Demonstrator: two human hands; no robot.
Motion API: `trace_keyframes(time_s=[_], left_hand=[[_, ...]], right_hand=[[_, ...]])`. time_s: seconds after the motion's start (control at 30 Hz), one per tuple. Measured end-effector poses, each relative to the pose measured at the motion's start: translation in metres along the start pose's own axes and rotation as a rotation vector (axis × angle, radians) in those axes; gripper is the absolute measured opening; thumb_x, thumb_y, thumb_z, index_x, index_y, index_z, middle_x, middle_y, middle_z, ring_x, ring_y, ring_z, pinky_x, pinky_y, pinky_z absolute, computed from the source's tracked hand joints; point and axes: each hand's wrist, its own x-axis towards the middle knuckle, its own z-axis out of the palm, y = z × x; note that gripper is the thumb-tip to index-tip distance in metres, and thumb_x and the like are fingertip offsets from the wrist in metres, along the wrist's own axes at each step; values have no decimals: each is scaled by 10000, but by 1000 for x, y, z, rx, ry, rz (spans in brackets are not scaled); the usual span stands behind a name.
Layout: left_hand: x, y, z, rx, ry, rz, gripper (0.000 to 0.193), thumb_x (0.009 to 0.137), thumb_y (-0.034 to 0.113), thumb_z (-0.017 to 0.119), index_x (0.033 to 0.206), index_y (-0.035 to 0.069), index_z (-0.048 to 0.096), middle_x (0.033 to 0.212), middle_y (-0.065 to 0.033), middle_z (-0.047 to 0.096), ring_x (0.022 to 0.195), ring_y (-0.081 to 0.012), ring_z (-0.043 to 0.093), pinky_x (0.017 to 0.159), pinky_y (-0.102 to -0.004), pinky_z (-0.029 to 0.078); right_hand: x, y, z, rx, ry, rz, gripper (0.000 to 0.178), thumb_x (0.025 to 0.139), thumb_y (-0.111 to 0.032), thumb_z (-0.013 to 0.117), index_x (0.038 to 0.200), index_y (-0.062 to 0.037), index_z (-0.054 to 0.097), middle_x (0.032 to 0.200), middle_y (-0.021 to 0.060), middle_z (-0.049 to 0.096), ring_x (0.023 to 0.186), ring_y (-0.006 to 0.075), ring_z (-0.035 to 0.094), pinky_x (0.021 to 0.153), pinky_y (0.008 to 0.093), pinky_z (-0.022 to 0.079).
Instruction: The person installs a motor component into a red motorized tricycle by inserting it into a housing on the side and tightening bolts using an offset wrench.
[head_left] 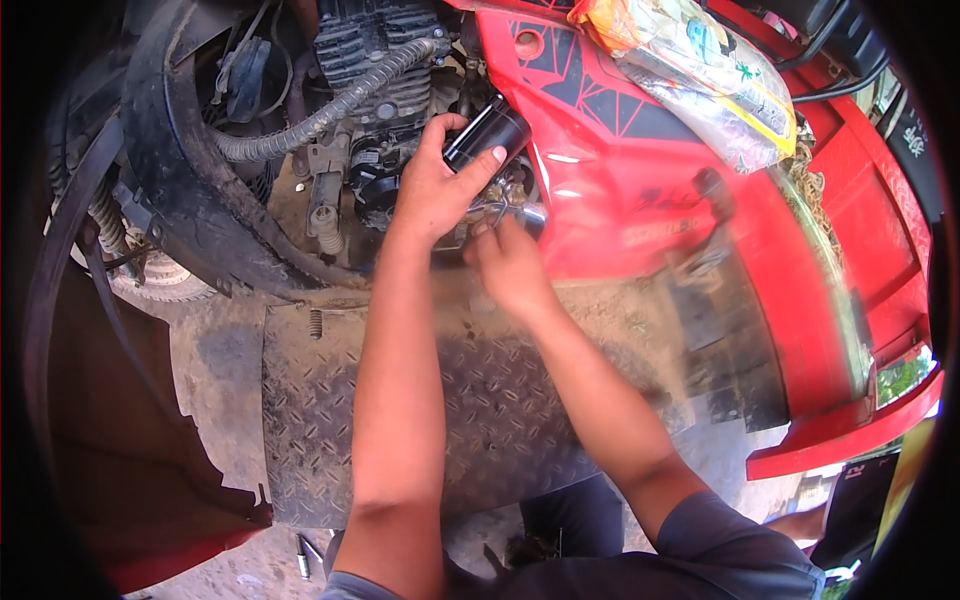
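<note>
My left hand (432,195) is closed around a black cylinder (490,132) with a smooth, shiny surface, thumb on the near side and fingers behind. The cylinder is tilted, against the engine side next to the red body panel (620,190). Just below it, my right hand (512,262) has its fingers pinched together at the metal fittings (505,195) under the cylinder. What those fingers grip is too small and partly hidden. Left of my hands sits the dirty finned engine (375,50), with a corrugated hose (320,115) running across it.
A dusty chequered metal footplate (320,430) lies below my forearms, with a small spring (316,323) on it. A clear plastic bag (710,80) rests on the red panel. A black fender (190,170) curves at left. Slim tools (303,558) lie on the ground.
</note>
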Motion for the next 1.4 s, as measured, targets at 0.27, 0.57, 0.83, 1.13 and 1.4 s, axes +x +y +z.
trace_keyframes(time_s=[0.27,0.57,0.83,1.13,1.4], left_hand=[[-2,0,-1,60,30,19,610,825,259,865,1302,57,544,1046,-139,727,901,-170,691,787,-326,565],[-5,3,5,-111,40,37,614,856,130,834,1399,49,558,1087,-106,723,801,-118,686,626,-278,579],[-5,8,6,-113,20,16,594,875,135,827,1403,11,584,1123,-90,713,943,-120,671,824,-265,554],[-2,2,4,-37,24,25,595,864,146,832,1386,-10,592,1130,-88,712,951,-117,666,846,-264,546],[-5,5,6,-93,48,59,662,832,158,863,1398,-28,575,1112,-110,733,936,-133,686,827,-286,565]], right_hand=[[1,8,19,177,80,49,312,1101,-290,464,953,-25,535,725,53,617,557,123,544,522,306,451],[-13,-56,7,1028,-125,497,244,1067,-295,434,888,-137,487,655,-39,425,458,75,299,383,239,223],[-20,-45,4,958,-11,474,203,1052,-276,458,958,-106,516,739,21,530,484,84,332,403,237,244],[3,15,8,-48,131,-70,354,1095,-280,443,920,7,554,704,78,619,622,202,590,621,392,466],[6,17,28,344,113,-3,299,1075,-262,476,896,-32,545,708,51,572,584,144,510,560,316,420]])
